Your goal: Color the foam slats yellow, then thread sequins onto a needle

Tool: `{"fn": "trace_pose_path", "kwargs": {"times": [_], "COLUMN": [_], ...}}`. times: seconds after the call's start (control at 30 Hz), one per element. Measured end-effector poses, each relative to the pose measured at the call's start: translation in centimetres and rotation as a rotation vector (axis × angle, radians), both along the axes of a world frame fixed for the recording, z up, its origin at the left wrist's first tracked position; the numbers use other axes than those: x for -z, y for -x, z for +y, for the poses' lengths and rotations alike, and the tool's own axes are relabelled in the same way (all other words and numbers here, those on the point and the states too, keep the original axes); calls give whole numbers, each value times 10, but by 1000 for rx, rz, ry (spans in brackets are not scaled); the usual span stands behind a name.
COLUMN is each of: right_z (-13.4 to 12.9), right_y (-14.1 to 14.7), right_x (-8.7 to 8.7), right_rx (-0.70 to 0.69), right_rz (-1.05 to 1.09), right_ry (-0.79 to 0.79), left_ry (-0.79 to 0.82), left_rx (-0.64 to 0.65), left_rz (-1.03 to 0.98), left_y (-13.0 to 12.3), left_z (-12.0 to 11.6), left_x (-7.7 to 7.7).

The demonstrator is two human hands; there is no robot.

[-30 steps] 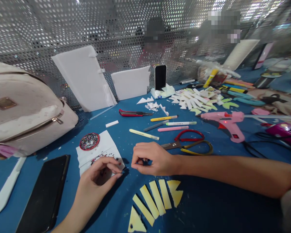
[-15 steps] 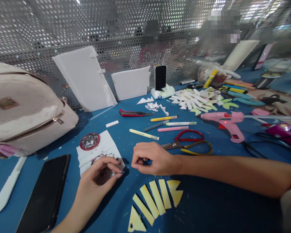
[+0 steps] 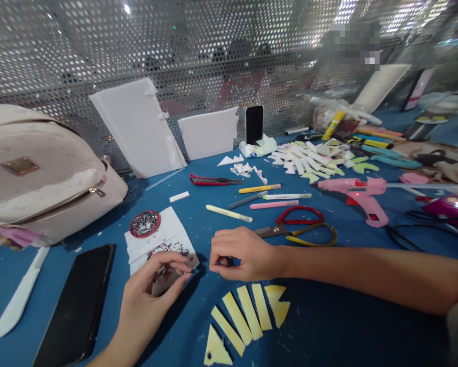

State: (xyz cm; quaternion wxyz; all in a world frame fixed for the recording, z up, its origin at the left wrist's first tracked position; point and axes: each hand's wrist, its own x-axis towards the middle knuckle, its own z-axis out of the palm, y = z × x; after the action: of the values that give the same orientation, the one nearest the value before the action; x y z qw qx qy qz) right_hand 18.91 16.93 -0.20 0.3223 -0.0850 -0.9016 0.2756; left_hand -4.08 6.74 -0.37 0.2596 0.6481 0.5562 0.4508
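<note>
My left hand (image 3: pixel 156 293) reaches over a white folded paper (image 3: pixel 175 229) scattered with small shiny sequins. Its thumb and fingertips come together in a pinch; whatever is between them is too small to name. Just to the right, my right hand (image 3: pixel 244 254) is curled with thumb and forefinger pressed together, and I cannot make out anything in it. A round red-rimmed lid (image 3: pixel 145 224) full of sequins rests on the paper's far end. Below my right hand lie yellow foam strips (image 3: pixel 238 311), between a triangular head piece (image 3: pixel 215 347) with a hole and a notched tail piece (image 3: pixel 277 304).
Scissors (image 3: pixel 276 230) lie behind my right wrist, with several markers (image 3: pixel 229 213) and a red cutter (image 3: pixel 213 180) beyond. A pink glue gun (image 3: pixel 362 196) and foam scraps (image 3: pixel 308 158) are to the right. A black phone (image 3: pixel 76 306), white knife (image 3: pixel 20 300) and backpack (image 3: pixel 53 178) occupy the left.
The view has shifted slightly, so the table things appear a little further right and lower. Both hands keep nearly the same pose, fingertips close to each other.
</note>
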Motion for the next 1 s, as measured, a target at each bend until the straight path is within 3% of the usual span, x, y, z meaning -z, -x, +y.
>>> {"fn": "trace_pose_path", "kwargs": {"times": [0.4, 1.0], "right_z": [-2, -2], "right_y": [2, 0], "right_x": [4, 4], "right_rx": [7, -50], "right_rz": [10, -38], "right_ry": [-182, -323], "left_ry": [-413, -437], "left_rx": [182, 221], "left_rz": [365, 377], "left_y": [-5, -13], "left_z": [-2, 2], "left_x": [-9, -12]}}
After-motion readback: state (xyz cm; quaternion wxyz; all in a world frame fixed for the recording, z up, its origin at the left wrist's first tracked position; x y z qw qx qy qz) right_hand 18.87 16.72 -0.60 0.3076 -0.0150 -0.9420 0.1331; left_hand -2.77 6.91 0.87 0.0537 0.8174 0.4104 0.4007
